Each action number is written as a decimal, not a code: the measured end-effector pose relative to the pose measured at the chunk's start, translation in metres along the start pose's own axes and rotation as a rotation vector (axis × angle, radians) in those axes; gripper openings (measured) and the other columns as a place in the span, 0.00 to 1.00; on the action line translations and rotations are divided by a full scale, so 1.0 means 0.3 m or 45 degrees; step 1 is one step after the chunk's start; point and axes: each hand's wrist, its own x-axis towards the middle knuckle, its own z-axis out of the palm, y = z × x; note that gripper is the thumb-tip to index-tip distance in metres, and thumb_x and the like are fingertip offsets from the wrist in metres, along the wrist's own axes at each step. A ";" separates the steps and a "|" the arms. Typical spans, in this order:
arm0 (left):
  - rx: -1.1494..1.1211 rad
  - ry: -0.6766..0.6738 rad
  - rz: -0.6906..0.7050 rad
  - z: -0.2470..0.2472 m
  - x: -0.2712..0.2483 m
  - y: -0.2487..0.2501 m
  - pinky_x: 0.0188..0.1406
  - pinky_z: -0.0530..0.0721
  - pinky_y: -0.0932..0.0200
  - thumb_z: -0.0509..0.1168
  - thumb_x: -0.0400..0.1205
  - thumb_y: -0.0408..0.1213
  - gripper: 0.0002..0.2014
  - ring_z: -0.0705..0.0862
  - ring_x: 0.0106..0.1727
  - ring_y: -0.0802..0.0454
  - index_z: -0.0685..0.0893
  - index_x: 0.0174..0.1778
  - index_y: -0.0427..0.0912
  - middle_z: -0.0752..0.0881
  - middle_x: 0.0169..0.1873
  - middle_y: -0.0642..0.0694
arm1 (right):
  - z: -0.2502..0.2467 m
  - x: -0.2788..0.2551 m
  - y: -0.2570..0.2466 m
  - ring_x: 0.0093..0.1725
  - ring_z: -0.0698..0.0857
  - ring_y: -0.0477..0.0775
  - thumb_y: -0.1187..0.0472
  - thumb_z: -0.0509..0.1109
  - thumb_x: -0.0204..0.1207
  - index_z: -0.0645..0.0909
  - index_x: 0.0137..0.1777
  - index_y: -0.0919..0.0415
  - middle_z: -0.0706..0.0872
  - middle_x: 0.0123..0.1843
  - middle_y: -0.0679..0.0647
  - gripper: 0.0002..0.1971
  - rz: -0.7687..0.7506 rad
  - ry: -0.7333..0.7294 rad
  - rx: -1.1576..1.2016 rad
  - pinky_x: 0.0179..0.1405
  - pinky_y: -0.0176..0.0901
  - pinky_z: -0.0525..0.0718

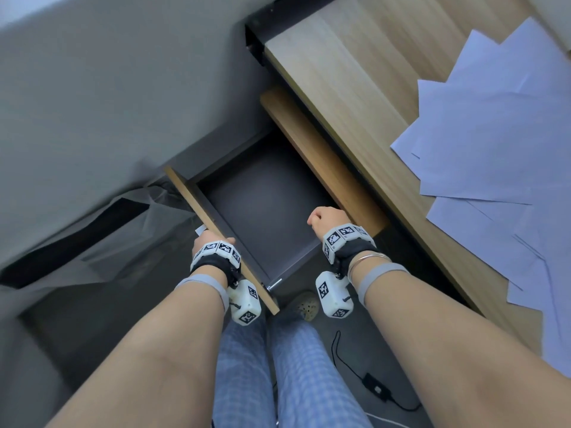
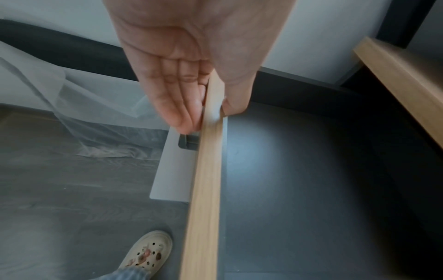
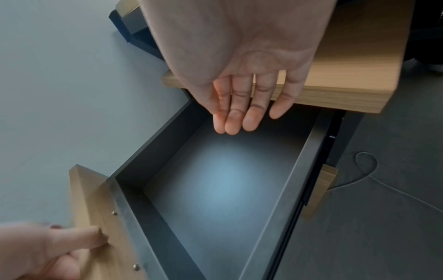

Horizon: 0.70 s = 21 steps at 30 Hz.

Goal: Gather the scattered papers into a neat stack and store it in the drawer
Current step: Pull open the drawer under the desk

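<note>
Several white papers (image 1: 494, 134) lie fanned and overlapping on the wooden desk top (image 1: 355, 72) at the right. Below the desk's edge the drawer (image 1: 265, 205) is pulled out, and its dark grey inside (image 3: 227, 185) holds nothing. My left hand (image 1: 210, 239) pinches the wooden drawer front (image 1: 185, 193), with the thumb inside and the fingers (image 2: 189, 106) on the outer face of the drawer front (image 2: 206, 189). My right hand (image 1: 324, 217) hovers over the drawer's right side; its fingers (image 3: 242, 113) hang relaxed and hold nothing.
A translucent plastic sheet (image 1: 108, 230) covers the dark floor left of the drawer. A black cable with an adapter (image 1: 375, 387) lies on the floor under the desk. My legs and a pale shoe (image 1: 306, 305) are just below the drawer front. A grey wall (image 1: 123, 72) stands behind.
</note>
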 end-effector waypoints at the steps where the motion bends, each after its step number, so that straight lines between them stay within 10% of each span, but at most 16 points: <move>1: 0.000 -0.006 -0.008 -0.008 0.004 -0.012 0.45 0.76 0.53 0.66 0.80 0.38 0.10 0.84 0.57 0.36 0.72 0.47 0.39 0.85 0.55 0.35 | 0.003 -0.002 -0.004 0.42 0.82 0.57 0.64 0.52 0.80 0.84 0.55 0.58 0.88 0.54 0.57 0.18 0.001 0.001 -0.010 0.37 0.40 0.76; 10: -0.032 -0.008 -0.125 -0.055 0.026 -0.104 0.45 0.78 0.52 0.67 0.79 0.39 0.21 0.78 0.42 0.40 0.64 0.26 0.38 0.72 0.26 0.43 | 0.046 -0.007 -0.037 0.40 0.81 0.57 0.65 0.53 0.78 0.84 0.54 0.57 0.89 0.53 0.57 0.18 0.031 -0.023 -0.040 0.27 0.36 0.72; 21: -0.008 -0.040 -0.132 -0.080 0.020 -0.140 0.42 0.75 0.54 0.68 0.79 0.39 0.21 0.78 0.40 0.42 0.67 0.25 0.37 0.74 0.27 0.42 | 0.055 -0.023 -0.068 0.40 0.81 0.56 0.64 0.53 0.79 0.84 0.55 0.58 0.88 0.54 0.57 0.17 0.031 -0.037 -0.006 0.26 0.34 0.71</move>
